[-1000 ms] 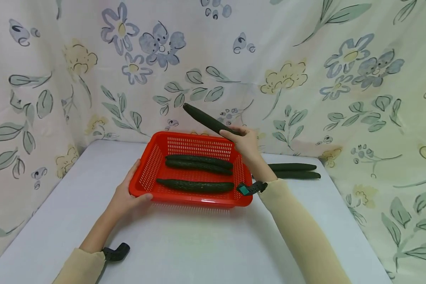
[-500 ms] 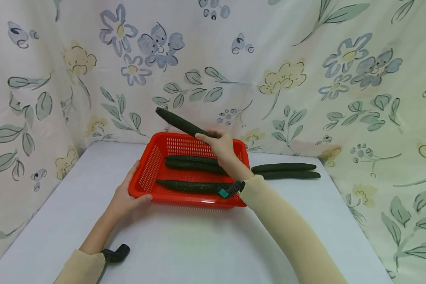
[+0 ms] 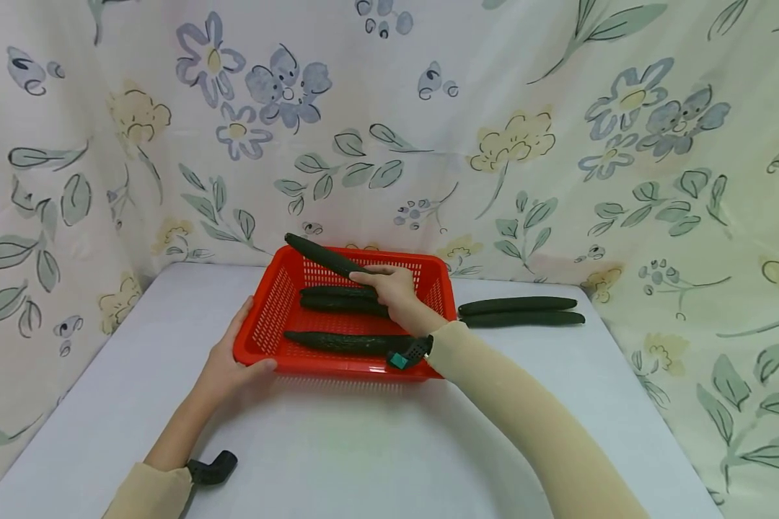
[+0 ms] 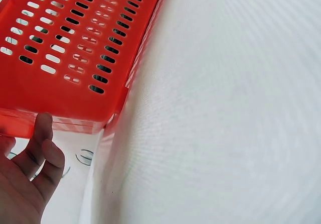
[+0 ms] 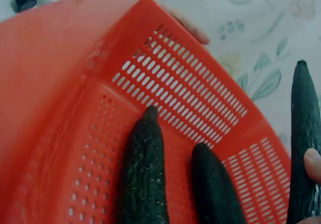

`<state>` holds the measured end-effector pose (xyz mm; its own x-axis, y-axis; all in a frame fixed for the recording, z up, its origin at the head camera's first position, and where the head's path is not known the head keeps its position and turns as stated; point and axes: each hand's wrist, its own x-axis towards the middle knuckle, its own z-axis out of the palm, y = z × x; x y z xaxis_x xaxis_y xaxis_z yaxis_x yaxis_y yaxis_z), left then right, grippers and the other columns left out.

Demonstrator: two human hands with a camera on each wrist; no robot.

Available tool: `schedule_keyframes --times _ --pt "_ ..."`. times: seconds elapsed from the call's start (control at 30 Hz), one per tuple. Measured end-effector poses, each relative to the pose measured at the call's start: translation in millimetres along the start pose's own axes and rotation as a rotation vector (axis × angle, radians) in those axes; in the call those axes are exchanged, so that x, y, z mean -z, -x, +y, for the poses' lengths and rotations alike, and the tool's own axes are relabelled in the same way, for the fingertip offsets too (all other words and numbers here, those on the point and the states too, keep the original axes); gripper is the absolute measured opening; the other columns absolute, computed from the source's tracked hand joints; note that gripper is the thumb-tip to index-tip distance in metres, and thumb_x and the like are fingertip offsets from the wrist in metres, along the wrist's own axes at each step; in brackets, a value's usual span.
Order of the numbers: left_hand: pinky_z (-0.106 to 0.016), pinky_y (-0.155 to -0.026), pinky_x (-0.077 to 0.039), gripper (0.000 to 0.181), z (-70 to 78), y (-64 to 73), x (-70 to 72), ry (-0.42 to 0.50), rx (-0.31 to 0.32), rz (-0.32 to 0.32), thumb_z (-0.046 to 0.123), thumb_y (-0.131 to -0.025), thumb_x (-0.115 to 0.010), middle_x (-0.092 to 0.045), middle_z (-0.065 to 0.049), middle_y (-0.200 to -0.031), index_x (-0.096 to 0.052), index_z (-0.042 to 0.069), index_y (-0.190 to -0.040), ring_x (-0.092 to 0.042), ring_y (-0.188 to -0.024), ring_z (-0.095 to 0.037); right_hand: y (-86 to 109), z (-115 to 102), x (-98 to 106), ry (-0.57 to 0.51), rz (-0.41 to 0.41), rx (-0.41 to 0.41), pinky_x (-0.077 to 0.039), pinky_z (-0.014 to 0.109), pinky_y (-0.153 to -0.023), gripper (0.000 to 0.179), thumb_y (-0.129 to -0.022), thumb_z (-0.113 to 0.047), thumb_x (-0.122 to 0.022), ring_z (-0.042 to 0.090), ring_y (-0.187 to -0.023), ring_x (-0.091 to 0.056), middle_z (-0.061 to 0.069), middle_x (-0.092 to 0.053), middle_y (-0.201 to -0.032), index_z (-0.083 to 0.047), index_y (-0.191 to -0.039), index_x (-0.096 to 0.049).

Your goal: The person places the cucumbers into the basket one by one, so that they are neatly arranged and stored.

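A red plastic basket (image 3: 337, 371) with slotted walls stands on the table. My left hand (image 3: 230, 367) grips its left end, thumb on the front corner of the rim; the left wrist view shows fingers (image 4: 44, 128) against the outer wall. My right hand (image 3: 396, 292) holds a dark green cucumber (image 3: 321, 255) by its right end, tilted with the far tip up, over the back of the basket. Inside lie a front cucumber (image 3: 337, 343) and a back pair of cucumbers (image 3: 337, 304) side by side, their right ends hidden by my right arm.
Two more cucumbers (image 3: 519, 305) lie together on the white table (image 3: 363, 447), right of the basket. A floral curtain (image 3: 389, 108) hangs behind the table and along its sides. Both wrists wear dark straps (image 3: 213, 468).
My right hand has carried the cucumber leftward from the basket's right side and lowered it over the basket. My left hand stays at the basket's left end.
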<state>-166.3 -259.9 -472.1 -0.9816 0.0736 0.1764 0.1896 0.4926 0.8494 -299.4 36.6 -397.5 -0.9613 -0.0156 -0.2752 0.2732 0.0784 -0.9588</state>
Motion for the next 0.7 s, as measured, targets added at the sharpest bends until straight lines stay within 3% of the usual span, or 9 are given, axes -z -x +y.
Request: schedule_keyframes --times 0.07,0.13,0.4,0.57,0.7 --pt "-0.016 -0.086 -0.050 0.116 1.2 0.2 0.3 0.004 0.002 -0.002 0.023 -0.087 -0.085 -0.037 -0.022 -0.167 -0.006 0.033 -0.172 -0.051 -0.136 -0.041 -1.8 4 2 0.000 0.002 -0.005 -0.041 0.034 -0.077 0.043 -0.083 -0.032 -0.094 0.035 -0.112 -0.062 0.006 -0.073 -0.121 -0.019 -0.121 -0.080" --pt "-0.016 -0.085 -0.051 0.117 1.9 0.5 0.7 0.002 0.000 -0.004 0.023 -0.087 -0.085 -0.037 -0.022 -0.166 -0.006 0.033 -0.172 -0.051 -0.136 -0.041 -3.3 6 3 0.006 0.006 -0.016 -0.041 0.034 -0.078 0.044 -0.083 -0.031 -0.094 0.033 -0.109 -0.061 0.007 -0.073 -0.123 -0.018 -0.122 -0.080" --pt "-0.017 -0.085 -0.051 0.118 1.8 0.8 0.8 -0.011 0.006 -0.005 0.022 -0.086 -0.085 -0.037 -0.023 -0.166 -0.005 0.032 -0.172 -0.051 -0.135 -0.042 -13.3 15 7 0.102 0.076 -0.072 -0.050 0.041 -0.095 0.047 -0.080 -0.031 -0.095 0.029 -0.110 -0.060 0.007 -0.064 -0.141 -0.018 -0.123 -0.080" --pt "-0.017 -0.085 -0.051 0.117 3.8 1.6 0.8 -0.002 0.002 -0.001 0.022 -0.087 -0.085 -0.036 -0.022 -0.166 -0.006 0.033 -0.172 -0.051 -0.135 -0.042 -14.7 19 9 0.144 0.063 -0.082 -0.044 0.036 -0.083 0.043 -0.080 -0.029 -0.096 0.024 -0.094 -0.053 0.006 -0.068 -0.133 -0.017 -0.119 -0.082" --pt "-0.017 -0.086 -0.051 0.116 3.1 2.4 -0.5 0.001 -0.004 0.003 0.022 -0.087 -0.084 -0.036 -0.021 -0.167 -0.006 0.033 -0.172 -0.051 -0.136 -0.041 -11.8 21 9 0.158 0.044 -0.070 -0.045 0.036 -0.083 0.040 -0.079 -0.026 -0.097 0.025 -0.095 -0.054 0.007 -0.068 -0.134 -0.016 -0.115 -0.084"
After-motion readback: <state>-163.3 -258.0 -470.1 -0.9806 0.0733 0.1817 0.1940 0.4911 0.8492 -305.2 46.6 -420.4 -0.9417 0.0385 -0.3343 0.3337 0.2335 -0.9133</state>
